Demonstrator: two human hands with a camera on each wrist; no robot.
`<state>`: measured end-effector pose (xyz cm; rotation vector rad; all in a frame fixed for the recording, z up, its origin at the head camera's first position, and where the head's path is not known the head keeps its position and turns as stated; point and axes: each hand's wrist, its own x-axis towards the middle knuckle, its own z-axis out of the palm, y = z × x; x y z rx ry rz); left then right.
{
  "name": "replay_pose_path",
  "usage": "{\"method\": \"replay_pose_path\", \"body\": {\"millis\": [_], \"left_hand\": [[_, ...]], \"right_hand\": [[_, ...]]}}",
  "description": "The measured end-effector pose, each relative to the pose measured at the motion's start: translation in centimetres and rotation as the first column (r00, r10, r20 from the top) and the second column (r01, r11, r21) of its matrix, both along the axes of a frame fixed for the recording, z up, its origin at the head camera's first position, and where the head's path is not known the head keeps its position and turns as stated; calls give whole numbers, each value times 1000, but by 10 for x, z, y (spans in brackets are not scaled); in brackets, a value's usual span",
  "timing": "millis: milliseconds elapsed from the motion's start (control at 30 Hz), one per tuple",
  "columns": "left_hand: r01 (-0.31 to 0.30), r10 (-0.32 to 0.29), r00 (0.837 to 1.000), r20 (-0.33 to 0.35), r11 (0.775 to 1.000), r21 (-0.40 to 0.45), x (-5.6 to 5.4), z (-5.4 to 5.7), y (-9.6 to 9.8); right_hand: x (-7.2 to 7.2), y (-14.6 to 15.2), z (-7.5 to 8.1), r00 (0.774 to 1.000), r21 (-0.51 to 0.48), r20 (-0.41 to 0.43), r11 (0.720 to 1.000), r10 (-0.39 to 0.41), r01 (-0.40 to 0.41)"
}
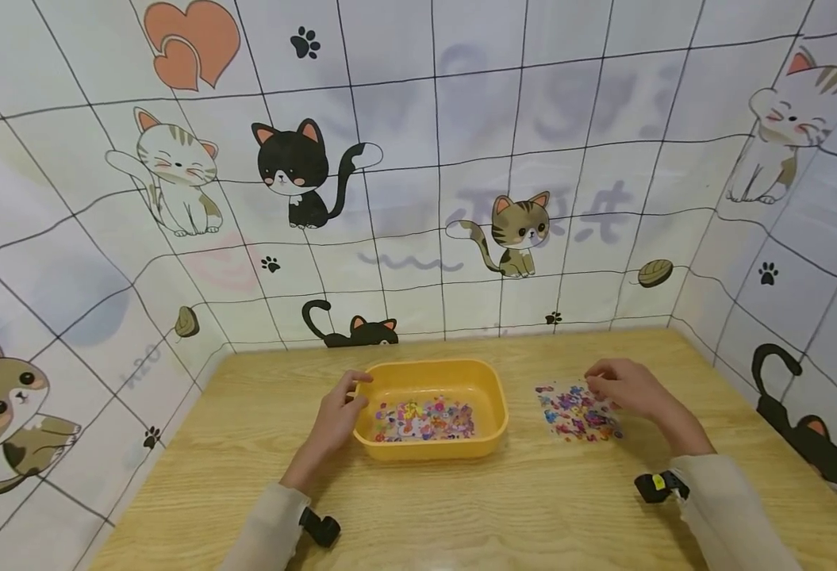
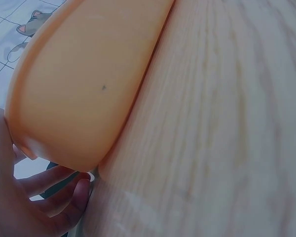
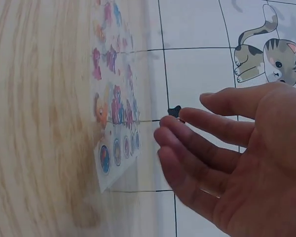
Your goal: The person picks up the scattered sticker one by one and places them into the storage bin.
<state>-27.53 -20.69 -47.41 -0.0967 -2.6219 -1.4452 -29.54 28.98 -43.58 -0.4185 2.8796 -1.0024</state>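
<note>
Sticker sheet [image 1: 579, 412] lies flat on desk [image 1: 461, 507], right of yellow tray [image 1: 493, 396]. Thin, floppy, light: likely best lifted by a corner. Right hand [image 1: 621, 387] loose above it, holding nothing; left hand [image 1: 335, 416] grips tray's left rim.

Sticker sheet [image 3: 116, 106] blurred; tray [image 2: 84, 84] cut off.

I'm looking at a small home-style craft corner. Cartoon-cat wallpaper [image 1: 297, 170] fills the upper frame, enclosing a light wooden surface [image 1: 532, 507] below.
</note>
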Motion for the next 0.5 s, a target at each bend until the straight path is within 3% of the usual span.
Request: {"method": "replay_pose_path", "body": {"millis": [500], "left_hand": [[3, -3, 1000, 5, 1000, 6, -2, -1, 0]], "right_hand": [[-6, 2, -21, 998, 225, -34, 973, 60, -51]]}}
